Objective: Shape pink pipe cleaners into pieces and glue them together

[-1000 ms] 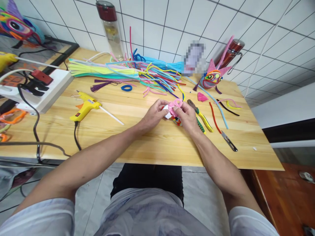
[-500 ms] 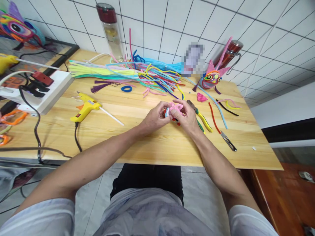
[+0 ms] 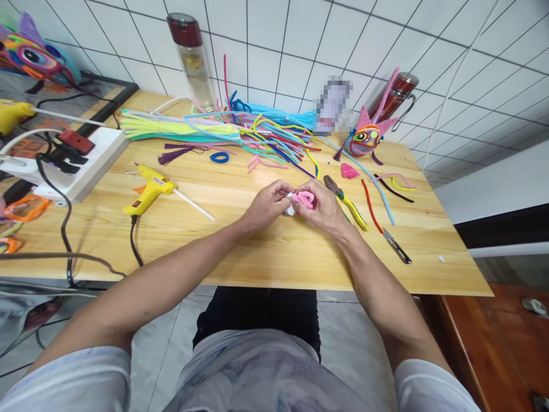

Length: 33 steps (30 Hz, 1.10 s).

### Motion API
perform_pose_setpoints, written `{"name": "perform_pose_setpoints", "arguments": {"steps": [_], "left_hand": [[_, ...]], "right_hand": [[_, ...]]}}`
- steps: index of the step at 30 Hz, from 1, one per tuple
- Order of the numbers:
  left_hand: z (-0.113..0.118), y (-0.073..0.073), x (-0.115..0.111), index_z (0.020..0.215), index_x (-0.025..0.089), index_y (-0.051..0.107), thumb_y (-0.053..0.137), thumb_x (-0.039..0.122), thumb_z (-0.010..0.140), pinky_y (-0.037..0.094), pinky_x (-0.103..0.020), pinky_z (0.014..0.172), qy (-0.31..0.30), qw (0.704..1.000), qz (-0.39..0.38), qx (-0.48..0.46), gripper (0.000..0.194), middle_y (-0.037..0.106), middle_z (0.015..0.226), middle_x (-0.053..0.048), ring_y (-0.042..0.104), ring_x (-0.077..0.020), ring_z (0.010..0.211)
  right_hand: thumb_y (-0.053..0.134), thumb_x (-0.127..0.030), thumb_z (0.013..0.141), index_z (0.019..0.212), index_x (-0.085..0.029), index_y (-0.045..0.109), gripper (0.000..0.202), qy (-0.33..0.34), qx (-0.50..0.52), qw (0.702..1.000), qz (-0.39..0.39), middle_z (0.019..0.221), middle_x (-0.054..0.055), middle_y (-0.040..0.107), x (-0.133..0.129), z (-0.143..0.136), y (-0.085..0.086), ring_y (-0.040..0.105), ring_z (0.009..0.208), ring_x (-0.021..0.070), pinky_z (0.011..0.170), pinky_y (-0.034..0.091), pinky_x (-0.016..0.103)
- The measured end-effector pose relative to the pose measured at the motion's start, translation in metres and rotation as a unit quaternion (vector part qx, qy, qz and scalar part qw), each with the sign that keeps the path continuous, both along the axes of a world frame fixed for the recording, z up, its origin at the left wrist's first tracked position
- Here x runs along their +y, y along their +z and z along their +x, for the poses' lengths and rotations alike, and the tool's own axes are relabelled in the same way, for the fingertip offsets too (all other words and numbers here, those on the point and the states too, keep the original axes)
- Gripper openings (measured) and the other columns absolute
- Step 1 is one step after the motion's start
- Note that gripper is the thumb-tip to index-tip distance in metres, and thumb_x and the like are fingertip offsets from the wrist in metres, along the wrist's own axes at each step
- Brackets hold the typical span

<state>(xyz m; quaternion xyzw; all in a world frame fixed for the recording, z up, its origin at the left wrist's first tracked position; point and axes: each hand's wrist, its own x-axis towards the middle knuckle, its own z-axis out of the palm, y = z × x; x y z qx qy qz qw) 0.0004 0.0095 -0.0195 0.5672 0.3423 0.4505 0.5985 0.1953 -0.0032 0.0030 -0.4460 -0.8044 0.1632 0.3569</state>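
Clock times go out from the hands. Of two yellow glue guns, the first glue gun [image 3: 8,115] is past nine o'clock, by one big fish toy [image 3: 32,54] at ten. One white power strip [image 3: 105,153] is at nine. So is the second glue gun [image 3: 148,191]; its little label is too small to read. One clear bottle [image 3: 195,68] stands at eleven; one blue ring [image 3: 219,157] lies at ten.

The left hand [image 3: 272,203] has its fingers bent, pinching one pink and white piece [image 3: 306,198] in the middle, over the table [image 3: 257,263]. The right hand [image 3: 323,207] is curled around its pink loop.

One pair of pliers [image 3: 355,214] is at three, one small fish toy [image 3: 364,140] between one and two, one pair of snips [image 3: 397,247] at four.
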Motion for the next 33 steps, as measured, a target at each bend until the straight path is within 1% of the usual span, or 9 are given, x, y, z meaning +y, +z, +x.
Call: {"name": "perform_pose_setpoints", "arguments": {"steps": [2,5,7,15,22,25,28,33], "left_hand": [[0.001,-0.001,0.001,0.101,0.017,0.066,0.075,0.026,0.080,0.054,-0.026,0.076,-0.010,1.000,-0.012,-0.009,0.024,0.073,0.090,-0.002,0.069,-0.0143,0.082],[0.003,-0.001,0.002,0.099,0.016,0.066,0.074,0.023,0.079,0.054,-0.024,0.073,-0.016,0.999,-0.030,-0.012,0.023,0.073,0.088,-0.001,0.069,-0.0132,0.078],[0.004,0.001,0.002,0.098,0.016,0.066,0.074,0.021,0.079,0.053,-0.024,0.072,-0.015,0.999,-0.041,-0.018,0.022,0.073,0.085,0.000,0.068,-0.0125,0.076],[0.007,0.011,0.002,0.091,0.015,0.066,0.070,0.011,0.077,0.052,-0.021,0.068,0.010,0.996,-0.083,-0.034,0.015,0.072,0.080,0.002,0.068,-0.0105,0.071],[0.008,0.014,0.006,0.088,0.014,0.065,0.066,0.004,0.078,0.049,-0.019,0.061,0.025,0.992,-0.114,-0.052,0.014,0.068,0.073,0.003,0.064,-0.0082,0.062],[0.007,0.017,0.005,0.088,0.014,0.064,0.066,0.003,0.080,0.050,-0.019,0.061,0.018,0.990,-0.122,-0.063,0.014,0.067,0.073,0.004,0.063,-0.0082,0.062],[0.007,0.018,0.005,0.089,0.013,0.064,0.066,0.003,0.081,0.051,-0.020,0.062,0.025,0.988,-0.132,-0.073,0.013,0.067,0.074,0.003,0.064,-0.0084,0.063],[0.008,0.016,0.007,0.089,0.014,0.063,0.067,0.005,0.082,0.053,-0.020,0.065,0.021,0.984,-0.146,-0.102,0.012,0.068,0.078,0.002,0.065,-0.0083,0.065]], "right_hand": [[0.069,-0.036,0.093,0.095,-0.024,0.064,0.013,0.001,-0.002,1.000,-0.005,0.090,0.003,0.068,0.000,-0.001,-0.001,0.061,0.083,0.0208,0.079,0.049,0.036],[0.069,-0.038,0.093,0.087,-0.024,0.062,0.017,-0.001,0.008,1.000,-0.011,0.082,0.002,0.064,-0.001,-0.002,-0.002,0.058,0.079,0.0199,0.076,0.047,0.034],[0.070,-0.038,0.093,0.085,-0.024,0.061,0.019,-0.003,0.019,1.000,-0.016,0.081,0.001,0.063,-0.001,-0.003,-0.002,0.058,0.078,0.0196,0.075,0.046,0.034],[0.071,-0.041,0.093,0.088,-0.025,0.065,0.018,-0.028,0.065,0.997,0.015,0.083,0.002,0.067,-0.002,-0.007,-0.004,0.059,0.075,0.0200,0.074,0.049,0.036],[0.073,-0.037,0.090,0.093,-0.024,0.067,0.014,-0.051,0.099,0.994,-0.010,0.084,0.000,0.066,-0.003,-0.006,-0.011,0.057,0.071,0.0171,0.070,0.047,0.033],[0.073,-0.035,0.089,0.092,-0.025,0.067,0.012,-0.060,0.100,0.993,0.007,0.083,-0.001,0.066,-0.003,-0.006,-0.011,0.058,0.072,0.0177,0.071,0.048,0.034],[0.073,-0.035,0.089,0.091,-0.026,0.066,0.012,-0.069,0.108,0.992,0.020,0.082,-0.001,0.065,-0.002,-0.008,-0.011,0.058,0.072,0.0182,0.071,0.049,0.035],[0.073,-0.035,0.089,0.090,-0.026,0.067,0.012,-0.073,0.144,0.987,0.010,0.083,-0.001,0.063,-0.003,-0.011,-0.014,0.057,0.072,0.0166,0.069,0.047,0.033]]}}
